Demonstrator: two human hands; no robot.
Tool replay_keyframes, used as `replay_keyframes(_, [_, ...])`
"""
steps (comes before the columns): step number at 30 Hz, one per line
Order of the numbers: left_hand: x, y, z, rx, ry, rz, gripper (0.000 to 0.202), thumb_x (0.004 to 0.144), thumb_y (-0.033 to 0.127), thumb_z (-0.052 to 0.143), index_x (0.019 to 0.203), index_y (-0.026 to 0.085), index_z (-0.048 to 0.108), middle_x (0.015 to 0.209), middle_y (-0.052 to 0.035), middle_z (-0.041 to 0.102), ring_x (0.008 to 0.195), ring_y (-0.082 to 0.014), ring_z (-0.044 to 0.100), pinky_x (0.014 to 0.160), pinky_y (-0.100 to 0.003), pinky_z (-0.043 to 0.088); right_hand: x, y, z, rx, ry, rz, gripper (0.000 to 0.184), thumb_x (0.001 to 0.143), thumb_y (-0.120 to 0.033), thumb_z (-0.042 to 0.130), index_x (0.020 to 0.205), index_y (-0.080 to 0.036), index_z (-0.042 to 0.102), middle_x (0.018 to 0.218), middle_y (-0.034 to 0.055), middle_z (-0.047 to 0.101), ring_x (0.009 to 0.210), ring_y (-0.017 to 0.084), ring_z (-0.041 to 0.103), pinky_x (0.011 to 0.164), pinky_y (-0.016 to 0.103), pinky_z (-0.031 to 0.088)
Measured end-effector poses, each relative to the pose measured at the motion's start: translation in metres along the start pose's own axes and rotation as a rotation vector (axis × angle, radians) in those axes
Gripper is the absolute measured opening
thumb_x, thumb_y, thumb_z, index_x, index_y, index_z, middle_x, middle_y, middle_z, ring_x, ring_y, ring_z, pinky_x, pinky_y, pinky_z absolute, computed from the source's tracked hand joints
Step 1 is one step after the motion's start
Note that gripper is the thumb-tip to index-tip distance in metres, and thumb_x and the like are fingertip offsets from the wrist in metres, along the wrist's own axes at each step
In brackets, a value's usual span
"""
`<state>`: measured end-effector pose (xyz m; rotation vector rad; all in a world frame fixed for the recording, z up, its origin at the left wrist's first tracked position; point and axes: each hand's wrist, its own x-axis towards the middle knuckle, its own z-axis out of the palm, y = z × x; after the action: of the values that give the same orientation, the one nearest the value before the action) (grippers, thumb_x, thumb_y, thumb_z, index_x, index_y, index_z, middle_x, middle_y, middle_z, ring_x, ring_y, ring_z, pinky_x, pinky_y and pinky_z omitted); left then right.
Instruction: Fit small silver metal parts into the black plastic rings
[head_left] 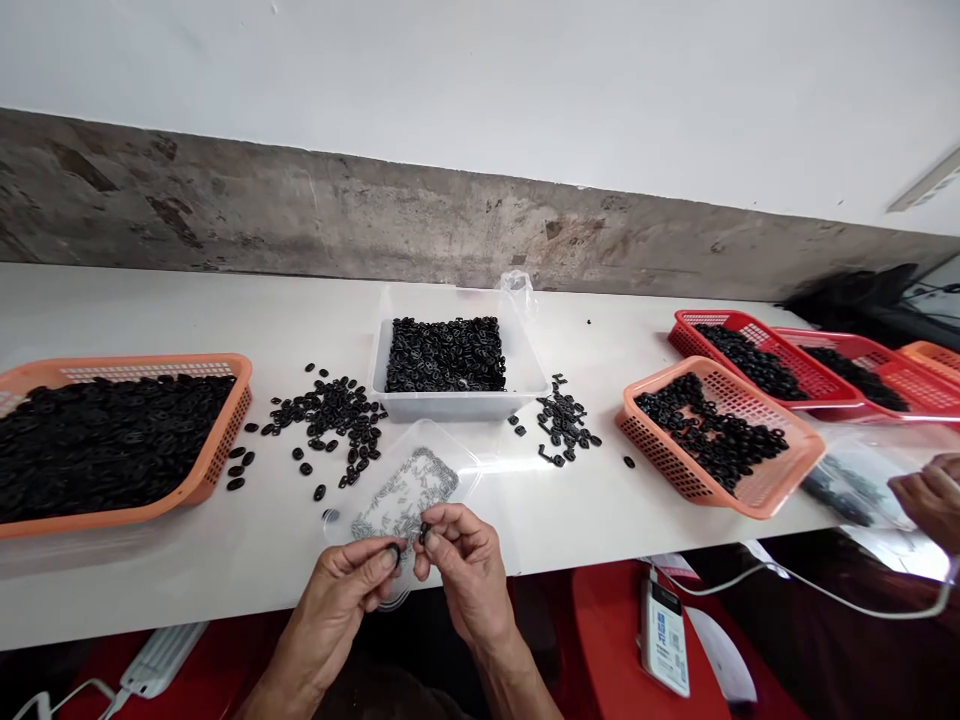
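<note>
My left hand pinches a small black oval piece between thumb and fingertips. Close beside it, my right hand grips another small black part, mostly covered by the fingers. Both hands are over the table's front edge, at the near end of a clear plastic tray holding many small metal pins. Left of the tray lies a loose pile of black oval pieces. On the right is a smaller pile of black parts.
Behind the tray stands a translucent bin of black parts. An orange basket sits at left, another orange basket at right, with red baskets beyond. A co-worker's hand is at far right. A phone-like device lies below.
</note>
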<state>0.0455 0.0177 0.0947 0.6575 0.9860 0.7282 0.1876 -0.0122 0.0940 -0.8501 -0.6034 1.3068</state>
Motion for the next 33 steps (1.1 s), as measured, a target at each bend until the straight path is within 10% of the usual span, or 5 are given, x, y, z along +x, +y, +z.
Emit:
replay_keyframes(8, [-0.015, 0.010, 0.006, -0.212, 0.020, -0.019, 0.033, 0.061, 0.026, 0.083, 0.093, 0.020, 0.077, 0.058, -0.0021, 0.067, 0.047, -0.0082, 0.052, 0.040, -0.015, 0.036, -0.011, -0.008, 0.002, -0.153, -0.040, 0.029, 0.020, 0.075, -0.024, 0.075, 0.093, -0.018, 0.068, 0.067, -0.0025, 0.059, 0.056, 0.010, 0.063, 0.055, 0.020, 0.047])
replay_keyframes(21, [-0.021, 0.005, -0.001, 0.047, 0.073, 0.175, 0.032, 0.057, 0.022, 0.083, 0.089, 0.024, 0.079, 0.050, 0.0011, 0.062, 0.043, -0.0101, 0.051, 0.045, -0.021, 0.044, -0.024, -0.014, 0.002, -0.503, -0.077, -0.084, 0.019, 0.079, -0.017, 0.065, 0.097, -0.020, 0.068, 0.067, -0.0007, 0.058, 0.057, 0.013, 0.057, 0.056, 0.024, 0.047])
replay_keyframes(33, [-0.020, 0.002, 0.005, -0.162, 0.069, 0.057, 0.022, 0.066, 0.037, 0.079, 0.071, 0.016, 0.077, 0.054, -0.0025, 0.064, 0.041, -0.0074, 0.047, 0.037, -0.017, 0.034, -0.022, -0.013, 0.004, -0.529, -0.107, -0.104, 0.023, 0.078, -0.013, 0.063, 0.098, -0.021, 0.069, 0.069, 0.0001, 0.060, 0.058, 0.014, 0.057, 0.057, 0.025, 0.047])
